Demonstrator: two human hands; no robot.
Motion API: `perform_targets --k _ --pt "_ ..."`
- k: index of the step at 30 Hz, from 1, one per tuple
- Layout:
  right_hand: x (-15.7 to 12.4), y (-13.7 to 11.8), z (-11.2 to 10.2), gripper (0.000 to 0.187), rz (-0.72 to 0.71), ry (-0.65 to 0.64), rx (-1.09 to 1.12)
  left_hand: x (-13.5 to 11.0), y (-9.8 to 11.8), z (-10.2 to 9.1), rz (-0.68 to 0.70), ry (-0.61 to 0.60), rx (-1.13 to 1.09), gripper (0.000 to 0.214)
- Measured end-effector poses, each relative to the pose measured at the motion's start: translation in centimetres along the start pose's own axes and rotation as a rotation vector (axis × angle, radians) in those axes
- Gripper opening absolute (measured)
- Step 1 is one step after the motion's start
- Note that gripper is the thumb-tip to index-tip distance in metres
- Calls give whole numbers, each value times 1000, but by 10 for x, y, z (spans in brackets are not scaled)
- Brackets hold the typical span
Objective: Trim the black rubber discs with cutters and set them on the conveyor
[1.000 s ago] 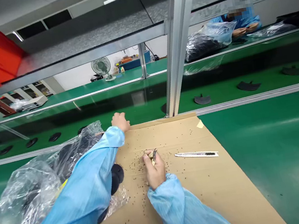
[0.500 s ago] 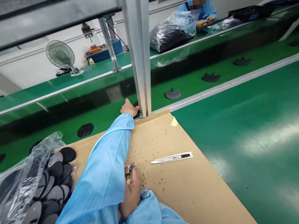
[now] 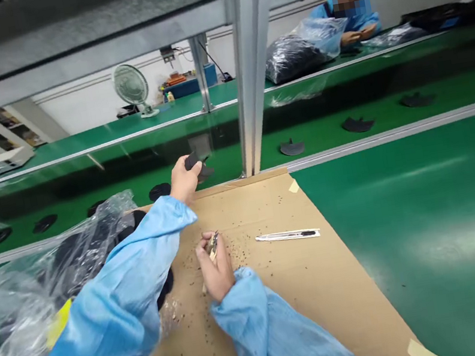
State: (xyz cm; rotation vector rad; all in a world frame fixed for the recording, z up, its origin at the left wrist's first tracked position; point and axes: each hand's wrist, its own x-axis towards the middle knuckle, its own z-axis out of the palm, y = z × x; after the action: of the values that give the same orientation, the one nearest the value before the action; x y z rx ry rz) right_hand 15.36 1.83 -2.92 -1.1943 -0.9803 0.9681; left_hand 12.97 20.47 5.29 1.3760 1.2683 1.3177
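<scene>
My left hand point(image 3: 184, 182) is closed on a dark flat part point(image 3: 203, 170) with a small stub, above the near edge of the green conveyor belt. Its outline resembles the fan-shaped black pieces on the belt, though my fingers cover some of it. Over the cardboard, my right hand point(image 3: 218, 275) is wrapped round small cutting pliers point(image 3: 214, 246), their dark jaws pointing away from me. Tiny black scraps lie around this hand. A white utility knife point(image 3: 287, 236) rests to its right.
A clear plastic bag point(image 3: 89, 245) of black discs lies at left, partly behind my left sleeve. The belt carries black discs point(image 3: 45, 223) and fan-shaped pieces point(image 3: 292, 147). A metal post point(image 3: 254, 72) rises at the cardboard's point(image 3: 324, 291) far edge. Across the belt sits a co-worker point(image 3: 369, 22).
My left hand has come back from beside the post, moving left with the dark part in it. My right hand, previously partly behind the left sleeve, now shows fully with the pliers.
</scene>
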Motion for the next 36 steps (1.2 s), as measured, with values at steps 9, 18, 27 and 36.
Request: perform_targets --k 9,18,27,36 --pt "3 -3 -11 38 -324 -86 -264 -161 -6 -127 -416 -70 -498 38" --pt "-8 -11 -14 31 -640 -224 -737 -191 -37 -141 -473 -81 -690 34" --pt "-10 -13 -14 30 -633 -283 -810 -196 -37 -142 -481 -165 -701 33" --pt "-8 -12 -19 41 -620 -417 -784 -197 -37 -142 -451 -186 -733 32"
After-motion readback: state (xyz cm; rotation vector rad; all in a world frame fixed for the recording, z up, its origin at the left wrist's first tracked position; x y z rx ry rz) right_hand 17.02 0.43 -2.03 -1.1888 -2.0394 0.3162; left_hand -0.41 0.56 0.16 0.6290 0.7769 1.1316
